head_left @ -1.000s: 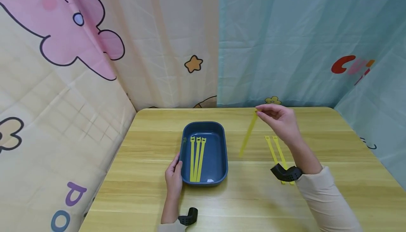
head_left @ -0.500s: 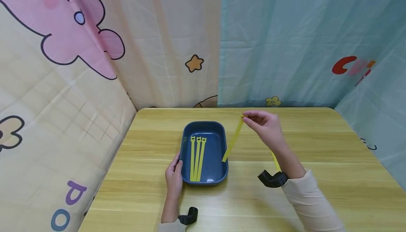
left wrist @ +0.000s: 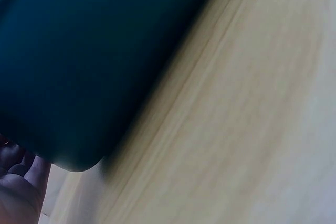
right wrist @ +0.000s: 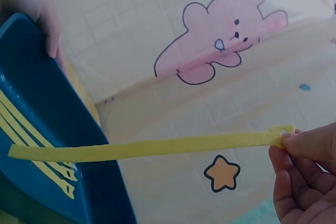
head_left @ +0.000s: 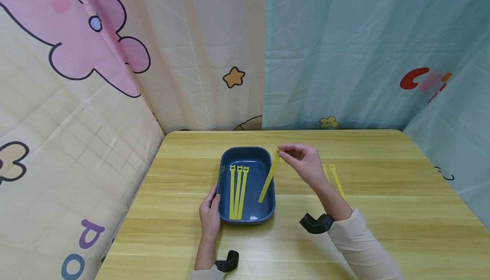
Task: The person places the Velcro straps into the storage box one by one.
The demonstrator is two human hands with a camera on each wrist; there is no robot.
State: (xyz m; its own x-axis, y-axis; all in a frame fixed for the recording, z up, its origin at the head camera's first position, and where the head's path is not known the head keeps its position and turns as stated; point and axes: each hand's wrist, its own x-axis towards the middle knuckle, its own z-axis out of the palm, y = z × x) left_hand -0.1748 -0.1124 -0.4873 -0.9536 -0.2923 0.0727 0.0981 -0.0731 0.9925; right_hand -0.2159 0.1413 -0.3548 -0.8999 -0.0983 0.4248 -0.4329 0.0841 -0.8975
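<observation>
A blue tray point(head_left: 253, 186) holds three yellow straps point(head_left: 239, 192) lying side by side in its left half. My left hand point(head_left: 210, 214) holds the tray's left wall near the front; in the left wrist view the hand point(left wrist: 22, 184) shows at the tray's corner. Between thumb and fingertips my right hand point(head_left: 304, 163) pinches the slotted end of another yellow strap point(head_left: 269, 177), which slants down over the tray's right side. The right wrist view shows this strap point(right wrist: 142, 146) stretching from the right hand point(right wrist: 307, 171) across the tray wall point(right wrist: 79, 98).
Two more yellow straps point(head_left: 337, 181) lie on the wooden table point(head_left: 386, 178) to the right, partly behind the right forearm. Black wrist devices sit on both wrists. Printed curtains point(head_left: 206, 50) stand behind the table and at its sides.
My right hand has moved left and a little nearer with its strap, whose lower end now hangs over the tray's inside. The left hand and the tray have not moved.
</observation>
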